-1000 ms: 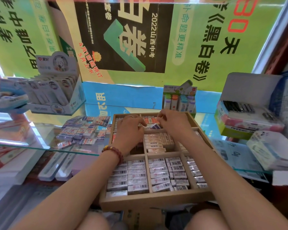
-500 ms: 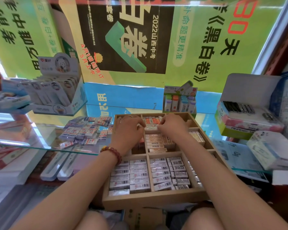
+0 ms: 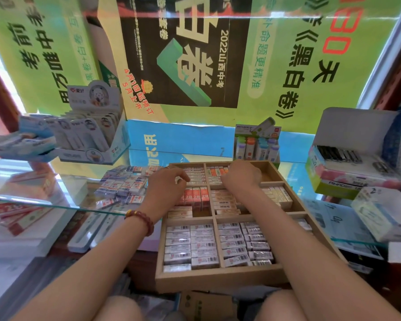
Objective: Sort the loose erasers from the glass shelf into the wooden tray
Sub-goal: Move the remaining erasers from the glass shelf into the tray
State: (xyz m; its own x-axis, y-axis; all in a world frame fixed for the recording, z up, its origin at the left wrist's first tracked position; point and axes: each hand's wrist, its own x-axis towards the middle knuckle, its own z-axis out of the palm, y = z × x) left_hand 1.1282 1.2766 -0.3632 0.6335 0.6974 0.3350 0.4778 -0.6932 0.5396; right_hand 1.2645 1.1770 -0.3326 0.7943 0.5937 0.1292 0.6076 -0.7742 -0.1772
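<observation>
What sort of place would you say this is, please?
Most likely a stationery shop: a wooden tray packed with wrapped erasers, boxed goods on a glass shelf, and exam-book posters behind.

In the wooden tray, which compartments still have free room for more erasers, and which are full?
In the tray, the far right compartment, beside the right hand, shows bare wood. A small gap lies in the middle-left compartment, in front of the 2B erasers. The two near compartments are packed. The loose pile crowds the glass shelf by the left hand.
</observation>
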